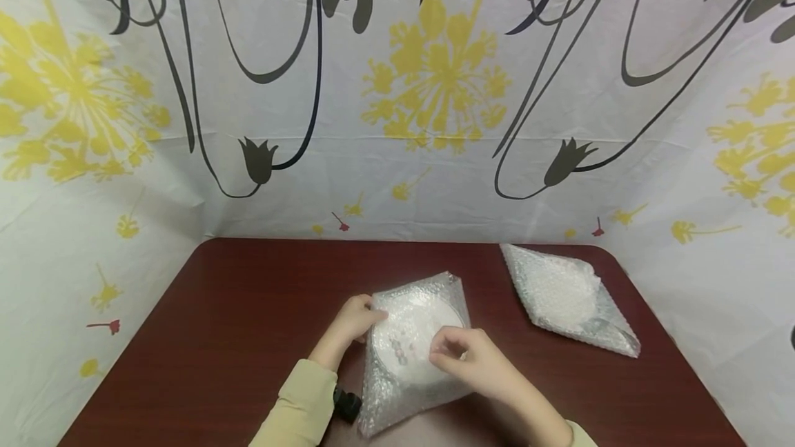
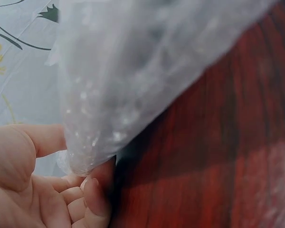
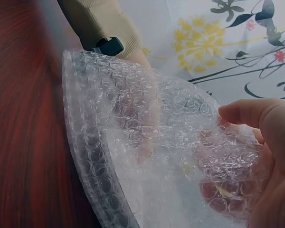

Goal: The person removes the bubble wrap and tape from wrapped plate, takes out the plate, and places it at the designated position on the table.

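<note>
A round white plate [image 1: 397,336] with small printed figures shows through a bubble wrap sheet [image 1: 397,402] wrapped around it. My left hand [image 1: 357,316] grips the package at its left edge. In the left wrist view, thumb and fingers [image 2: 97,190] close around a corner of the wrap. Above the plate's right part, my right hand [image 1: 468,357] has its thumb and forefinger curled together. The right wrist view shows this hand pinching the edge of a bubble wrap layer [image 3: 147,114], thumb on the near side, fingers seen through the clear film.
Another bubble-wrapped packet [image 1: 562,295], whitish inside, lies at the table's back right. The dark red wooden table [image 1: 248,309] meets a patterned cloth [image 1: 385,205] behind and at both sides. A black device [image 1: 346,404] sits on the left wrist.
</note>
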Tool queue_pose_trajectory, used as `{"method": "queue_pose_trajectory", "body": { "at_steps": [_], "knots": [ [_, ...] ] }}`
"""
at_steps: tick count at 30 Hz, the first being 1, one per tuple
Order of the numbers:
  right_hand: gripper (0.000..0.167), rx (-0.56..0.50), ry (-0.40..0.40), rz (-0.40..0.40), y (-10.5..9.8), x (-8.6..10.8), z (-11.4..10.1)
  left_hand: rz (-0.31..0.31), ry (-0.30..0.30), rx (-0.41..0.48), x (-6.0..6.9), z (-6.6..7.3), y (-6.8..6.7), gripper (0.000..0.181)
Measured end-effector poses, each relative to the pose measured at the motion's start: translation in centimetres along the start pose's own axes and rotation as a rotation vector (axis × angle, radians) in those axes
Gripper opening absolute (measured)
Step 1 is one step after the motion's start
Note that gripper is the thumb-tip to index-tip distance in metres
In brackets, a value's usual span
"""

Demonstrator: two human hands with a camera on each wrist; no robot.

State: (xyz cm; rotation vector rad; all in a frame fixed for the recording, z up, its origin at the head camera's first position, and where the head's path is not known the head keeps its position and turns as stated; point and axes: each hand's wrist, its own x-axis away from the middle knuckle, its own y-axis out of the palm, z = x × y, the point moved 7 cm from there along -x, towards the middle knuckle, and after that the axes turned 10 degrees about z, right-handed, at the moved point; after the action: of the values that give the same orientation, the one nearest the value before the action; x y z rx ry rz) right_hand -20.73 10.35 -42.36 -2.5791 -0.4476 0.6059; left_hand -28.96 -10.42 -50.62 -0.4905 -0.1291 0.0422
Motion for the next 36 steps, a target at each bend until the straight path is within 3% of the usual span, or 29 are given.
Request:
{"method": "queue_pose_trajectory", "body": {
  "at_steps": [5,12,20,36],
  "knots": [
    [0.013,-0.001,-0.049,-0.019,-0.1,0.6,-0.3,0.015,-0.016,0.013,-0.2,-0.1,-0.2,0.042],
    [0.012,-0.036,-0.097,-0.07,-0.3,1.7,-0.3,0.044,-0.02,0.035,-0.5,0.1,-0.5,0.035],
    [0.012,-0.066,-0.2,-0.125,0.6,3.3,0.6,0.104,-0.023,0.036,-0.9,-0.2,-0.9,0.043],
    [0.018,0.001,-0.191,-0.175,1.1,4.6,0.9,0.085,-0.012,0.044,-1.1,-0.7,-0.9,0.05]
  ]
}}
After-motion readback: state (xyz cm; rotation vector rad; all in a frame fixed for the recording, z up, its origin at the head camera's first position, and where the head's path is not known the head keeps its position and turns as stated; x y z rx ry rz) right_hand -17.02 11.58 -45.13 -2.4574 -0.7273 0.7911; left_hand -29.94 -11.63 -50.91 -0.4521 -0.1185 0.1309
